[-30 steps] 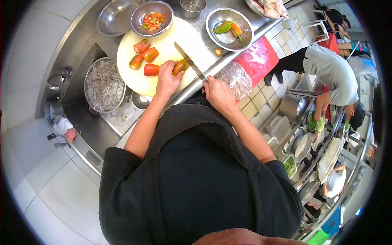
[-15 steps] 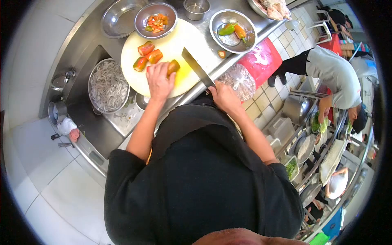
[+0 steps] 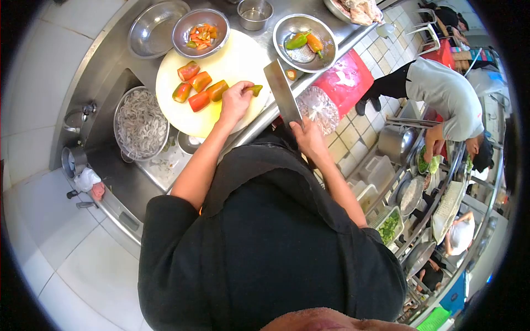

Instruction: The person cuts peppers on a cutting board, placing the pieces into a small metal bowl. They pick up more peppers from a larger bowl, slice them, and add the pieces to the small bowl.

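1. The left hand (image 3: 235, 105) is closed at the fingertips on a small green pepper piece (image 3: 254, 90), over the right part of the round cutting board (image 3: 240, 51).
2. The right hand (image 3: 308, 136) is clamped on the handle of a broad-bladed knife (image 3: 282, 91), whose blade slants beside the board, apart from the pepper pieces.
3. Five red-and-green pepper chunks (image 3: 200, 81) lie grouped on the board, left of the left hand.
4. A steel bowl (image 3: 181, 34) of chopped pepper sits at the board's far edge.
5. On the worktop (image 3: 232, 15), a perforated bowl (image 3: 327, 59) holds two peppers (image 3: 298, 39).
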### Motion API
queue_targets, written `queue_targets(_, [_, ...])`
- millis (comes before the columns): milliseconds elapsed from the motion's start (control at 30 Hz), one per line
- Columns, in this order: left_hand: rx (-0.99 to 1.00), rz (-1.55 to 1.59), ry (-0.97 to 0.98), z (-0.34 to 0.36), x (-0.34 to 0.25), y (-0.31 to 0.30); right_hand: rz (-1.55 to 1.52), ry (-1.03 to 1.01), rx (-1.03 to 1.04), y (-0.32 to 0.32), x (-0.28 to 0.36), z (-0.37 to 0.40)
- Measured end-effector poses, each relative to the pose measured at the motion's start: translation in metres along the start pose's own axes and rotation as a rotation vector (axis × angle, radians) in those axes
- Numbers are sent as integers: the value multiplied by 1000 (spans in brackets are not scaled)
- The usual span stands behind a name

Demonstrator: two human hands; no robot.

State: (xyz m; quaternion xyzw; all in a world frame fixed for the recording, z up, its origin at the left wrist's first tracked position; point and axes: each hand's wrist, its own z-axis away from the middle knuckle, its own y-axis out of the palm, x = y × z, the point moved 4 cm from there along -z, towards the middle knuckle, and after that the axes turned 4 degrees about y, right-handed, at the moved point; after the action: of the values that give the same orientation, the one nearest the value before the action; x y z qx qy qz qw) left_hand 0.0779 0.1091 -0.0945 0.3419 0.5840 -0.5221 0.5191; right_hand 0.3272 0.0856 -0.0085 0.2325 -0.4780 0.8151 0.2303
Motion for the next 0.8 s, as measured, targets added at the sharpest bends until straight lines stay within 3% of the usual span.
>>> queue_targets(67, [-101, -268, 317, 11, 0, -6, 8, -38, -20, 1, 10, 5])
queue_targets(167, [-230, -460, 461, 24, -6, -10, 83, -93, -33, 7, 13, 7])
queue_targets(367, [-131, -279, 252, 25, -14, -14, 147, -199, -72, 5, 40, 10])
queue_targets(467, [-104, -295, 307, 20, -10, -8, 192, -205, -67, 8, 42, 8])
queue_targets(800, [-113, -194, 218, 16, -19, -1, 202, -145, 93, 21, 11, -4])
